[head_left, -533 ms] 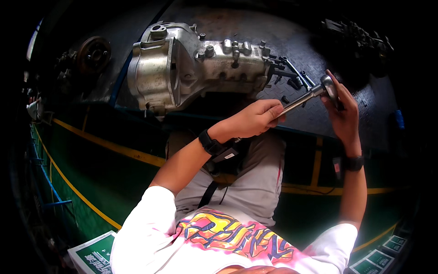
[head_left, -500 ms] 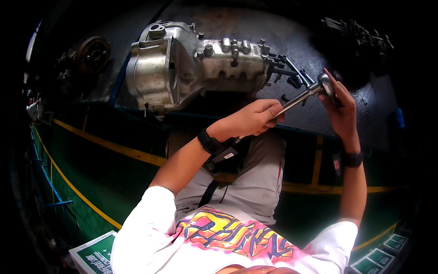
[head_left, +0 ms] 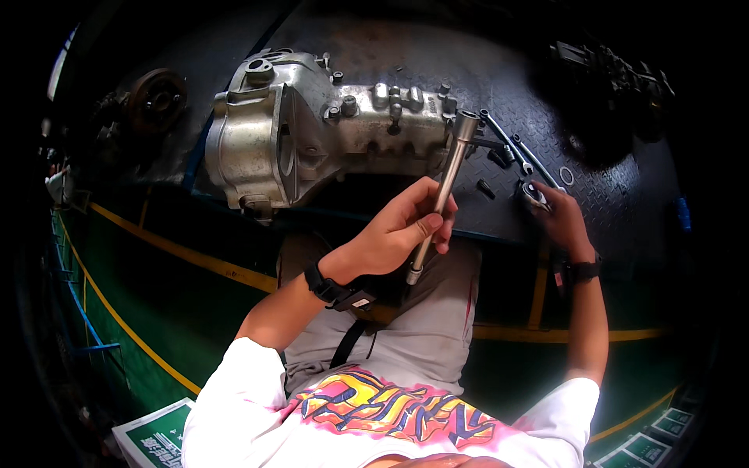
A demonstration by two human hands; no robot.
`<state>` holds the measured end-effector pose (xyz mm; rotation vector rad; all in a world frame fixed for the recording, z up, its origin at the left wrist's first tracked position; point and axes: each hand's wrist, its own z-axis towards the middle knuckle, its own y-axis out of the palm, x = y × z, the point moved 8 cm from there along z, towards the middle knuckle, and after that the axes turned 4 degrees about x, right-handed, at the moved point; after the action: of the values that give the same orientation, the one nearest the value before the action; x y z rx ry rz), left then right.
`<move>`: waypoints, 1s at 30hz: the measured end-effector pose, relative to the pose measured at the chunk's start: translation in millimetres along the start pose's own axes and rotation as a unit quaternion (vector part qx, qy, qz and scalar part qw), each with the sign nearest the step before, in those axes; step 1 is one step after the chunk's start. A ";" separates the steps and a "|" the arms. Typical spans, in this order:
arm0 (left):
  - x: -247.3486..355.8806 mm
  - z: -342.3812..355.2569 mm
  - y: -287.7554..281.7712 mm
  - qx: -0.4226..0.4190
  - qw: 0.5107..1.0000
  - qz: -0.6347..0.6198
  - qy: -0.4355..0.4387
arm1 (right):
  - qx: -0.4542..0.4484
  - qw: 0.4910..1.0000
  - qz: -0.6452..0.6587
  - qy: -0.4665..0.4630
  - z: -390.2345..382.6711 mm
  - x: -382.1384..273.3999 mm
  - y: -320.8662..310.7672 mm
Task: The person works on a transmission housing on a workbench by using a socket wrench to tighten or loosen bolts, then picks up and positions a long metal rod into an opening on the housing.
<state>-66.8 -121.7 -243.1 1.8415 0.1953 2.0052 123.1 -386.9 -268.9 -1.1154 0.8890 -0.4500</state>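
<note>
My left hand [head_left: 398,230] is closed round a long steel socket extension [head_left: 456,152], held tilted with its upper end in front of the right end of a silvery cast gearbox housing [head_left: 250,156]. My right hand [head_left: 563,218] grips a ratchet [head_left: 535,195] at the bench surface, right of the housing, apart from the extension. Two long wrenches [head_left: 503,132] lie beside it, along with small dark fittings [head_left: 485,187] and a pale ring [head_left: 567,175].
The dark tread-plate bench [head_left: 616,203] carries a rusty hub part [head_left: 156,101] at the left and a dark mechanical assembly [head_left: 608,74] at the back right. A small blue object [head_left: 683,214] is at the far right. Below is green floor with yellow lines [head_left: 195,257].
The extension has come away from the ratchet head and swung more upright in my left hand. My right hand has moved left and down with the ratchet, toward the bench surface.
</note>
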 end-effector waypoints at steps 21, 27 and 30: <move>192.7 120.6 17.9 -0.002 0.912 0.208 0.354 | 0.071 0.925 0.289 -0.235 89.0 -230.6 -67.1; 172.1 134.5 11.7 0.015 0.936 0.170 0.308 | 0.123 0.919 0.334 -0.170 91.7 -207.5 -40.8; 169.1 140.5 20.2 -0.021 0.944 0.200 0.261 | 0.144 0.907 0.357 -0.173 100.1 -207.0 -34.0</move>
<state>59.1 -98.5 -63.3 1.3618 -0.0858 2.7303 84.9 -195.7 -142.4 -0.5110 0.8145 0.2192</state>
